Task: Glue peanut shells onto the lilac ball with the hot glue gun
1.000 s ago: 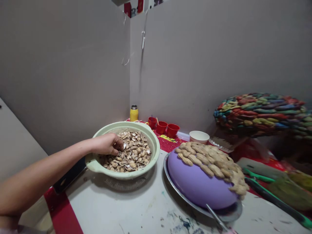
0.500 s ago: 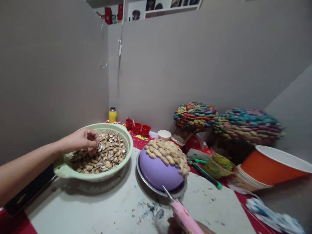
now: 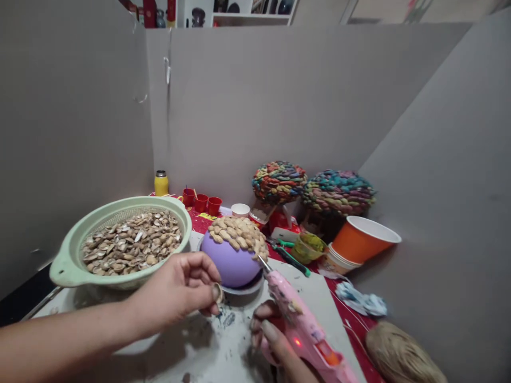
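My left hand [image 3: 186, 284] is closed in a pinch on a peanut shell [image 3: 219, 293], in front of the purple balloon [image 3: 225, 261]. Peanut shells [image 3: 235, 232] cover the balloon's top and right side, and it rests in a shallow metal dish [image 3: 243, 290]. My right hand [image 3: 275, 330] grips a pink glue gun [image 3: 299, 311] with a red light lit. The gun's metal nozzle points at the shells on the balloon's right side. To the left stands a green colander [image 3: 64, 268] full of loose shell halves.
Red cups [image 3: 201, 202], a white bowl [image 3: 240, 210] and a yellow bottle [image 3: 161, 183] line the back. Two colourful shell-covered domes [image 3: 279, 182] stand behind. At right are green-handled pliers [image 3: 293, 260], an orange paper bucket [image 3: 355, 242], a cloth [image 3: 361, 299] and twine [image 3: 401, 354].
My left hand has come out of the colander toward the balloon, carrying a shell. The glue gun has risen, its nozzle now by the balloon's right side. The view has shifted right.
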`<state>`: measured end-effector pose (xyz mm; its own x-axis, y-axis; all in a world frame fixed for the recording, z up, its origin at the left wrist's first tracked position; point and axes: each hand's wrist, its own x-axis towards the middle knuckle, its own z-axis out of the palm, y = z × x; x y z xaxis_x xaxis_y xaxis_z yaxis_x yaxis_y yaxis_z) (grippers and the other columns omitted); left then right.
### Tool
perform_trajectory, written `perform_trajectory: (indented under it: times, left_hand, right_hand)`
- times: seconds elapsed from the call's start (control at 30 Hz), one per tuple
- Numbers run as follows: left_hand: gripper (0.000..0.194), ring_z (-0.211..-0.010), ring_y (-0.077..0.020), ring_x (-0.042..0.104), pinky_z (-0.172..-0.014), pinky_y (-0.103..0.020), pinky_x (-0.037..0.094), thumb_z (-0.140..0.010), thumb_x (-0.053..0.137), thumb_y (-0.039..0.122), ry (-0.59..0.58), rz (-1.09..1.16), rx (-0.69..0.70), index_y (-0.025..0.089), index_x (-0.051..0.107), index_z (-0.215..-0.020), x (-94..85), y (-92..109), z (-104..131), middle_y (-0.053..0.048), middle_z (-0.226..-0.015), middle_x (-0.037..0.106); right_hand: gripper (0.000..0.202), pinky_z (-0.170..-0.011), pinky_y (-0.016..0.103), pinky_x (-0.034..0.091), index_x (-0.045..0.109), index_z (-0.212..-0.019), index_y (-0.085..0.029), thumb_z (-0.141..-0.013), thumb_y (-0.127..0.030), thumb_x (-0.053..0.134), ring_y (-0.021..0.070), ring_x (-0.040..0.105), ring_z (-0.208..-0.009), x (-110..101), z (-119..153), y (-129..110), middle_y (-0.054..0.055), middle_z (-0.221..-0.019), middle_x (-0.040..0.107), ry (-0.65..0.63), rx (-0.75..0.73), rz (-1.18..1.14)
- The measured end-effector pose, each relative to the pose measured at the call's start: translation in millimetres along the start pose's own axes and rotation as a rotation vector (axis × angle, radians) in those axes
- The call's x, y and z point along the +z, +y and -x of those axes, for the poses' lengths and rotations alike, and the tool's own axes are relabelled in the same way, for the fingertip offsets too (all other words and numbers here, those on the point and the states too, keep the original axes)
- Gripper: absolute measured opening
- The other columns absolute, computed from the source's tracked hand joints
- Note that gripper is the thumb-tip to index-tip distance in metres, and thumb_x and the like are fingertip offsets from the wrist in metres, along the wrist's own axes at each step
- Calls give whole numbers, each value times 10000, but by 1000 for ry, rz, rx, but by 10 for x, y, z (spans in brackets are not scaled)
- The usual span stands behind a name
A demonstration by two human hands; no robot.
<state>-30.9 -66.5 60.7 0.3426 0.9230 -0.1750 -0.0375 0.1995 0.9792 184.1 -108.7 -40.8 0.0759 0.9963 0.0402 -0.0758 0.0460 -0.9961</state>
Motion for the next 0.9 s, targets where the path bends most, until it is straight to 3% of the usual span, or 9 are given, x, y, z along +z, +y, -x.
perform_trajectory:
  times: [0.17, 0.27, 0.4, 0.53, 0.7, 0.8, 0.9]
  left_hand:
    - [219, -509, -91, 545, -509, -188, 376, -595, 749, 222, -49, 47, 5, 165, 565, -700, 374, -273, -186, 21, -538, 620]
    - [265, -474, -73, 486, -487, -181, 333, -577, 796, 243, -69, 72, -1, 167, 564, -680, 456, -330, -262, 39, -503, 590]
    - [311, -520, -90, 546, -523, -188, 376, -562, 849, 293, -110, 115, -33, 157, 603, -694, 437, -330, -269, 3, -559, 652]
    - [324, -591, -114, 612, -612, -220, 460, -578, 868, 347, -173, 199, -88, 133, 672, -722, 358, -328, -244, -57, -664, 714]
    - [318, -634, -131, 641, -645, -243, 500, -594, 879, 303, -269, 306, -100, 129, 686, -779, 310, -378, -255, -74, -728, 726]
    - [333, -602, -124, 623, -612, -242, 500, -578, 882, 285, -252, 324, -69, 137, 671, -788, 299, -339, -260, -35, -683, 688]
    - [338, -592, -115, 609, -605, -235, 491, -600, 854, 277, -173, 254, -5, 152, 680, -862, 243, -230, -257, -1, -660, 659]
  right_hand:
    - [342, -811, 360, 514, 670, -963, -191, -824, -502, 699, 229, 633, -840, 37, -22, -178, 85, -929, 682, -144, -114, 86]
    - [332, -782, 335, 504, 663, -897, -176, -862, -506, 653, 209, 617, -802, 65, -74, -242, 72, -876, 677, -181, -132, 84]
    - [366, -661, 289, 481, 642, -793, -175, -851, -536, 653, 166, 567, -662, 84, -116, -248, 24, -713, 629, -96, -103, 55]
    - [387, -655, 300, 488, 639, -800, -175, -827, -560, 671, 177, 588, -656, 89, -115, -228, 31, -705, 639, -98, -54, 6]
    - [350, -657, 303, 493, 636, -856, -201, -825, -547, 685, 179, 607, -654, 87, -100, -216, 17, -707, 638, -153, -27, -69]
    - [354, -647, 293, 486, 625, -859, -203, -838, -553, 668, 171, 592, -653, 63, -86, -174, 14, -710, 628, -147, -76, -32]
    - [379, -614, 282, 464, 623, -882, -198, -816, -566, 686, 168, 577, -637, 44, -67, -119, 9, -687, 622, -6, -68, 16]
